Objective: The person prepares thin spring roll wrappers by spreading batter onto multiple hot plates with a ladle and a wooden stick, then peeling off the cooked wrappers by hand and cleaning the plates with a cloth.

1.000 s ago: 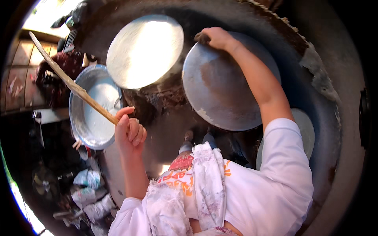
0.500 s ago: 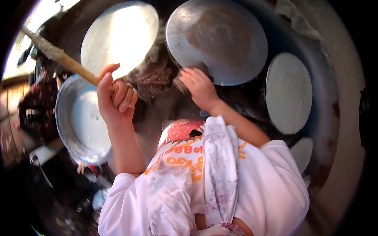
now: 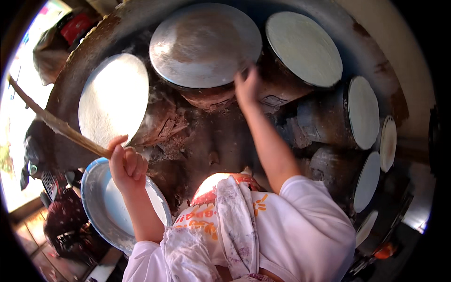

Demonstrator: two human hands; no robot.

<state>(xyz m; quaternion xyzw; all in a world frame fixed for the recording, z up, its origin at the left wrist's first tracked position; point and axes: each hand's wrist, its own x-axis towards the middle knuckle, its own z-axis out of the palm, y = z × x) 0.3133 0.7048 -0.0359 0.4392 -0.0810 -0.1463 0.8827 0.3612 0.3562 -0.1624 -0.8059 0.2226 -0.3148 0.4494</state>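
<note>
Left hand (image 3: 128, 165) on wooden stick (image 3: 61, 125), right hand (image 3: 247, 87) at round griddle (image 3: 204, 44).
Left grip wraps the stick's near end; right grip blurred, cannot tell if holding anything. Stick slants up-left; griddle, brown-stained, lies ahead between two white-coated griddles (image 3: 305, 49). Blue-rimmed basin (image 3: 87, 195) under left forearm.

A bright red thing (image 3: 77, 27) is up in the top left corner, just beside a droopy brown cover (image 3: 49, 58). Lower down, a pale grid full of holes (image 3: 49, 182) is near a dark red cloth (image 3: 66, 214). Square floor tiles (image 3: 48, 267) show below. A small orange thing (image 3: 384, 250), too blurry to name, is at the bottom right.
</note>
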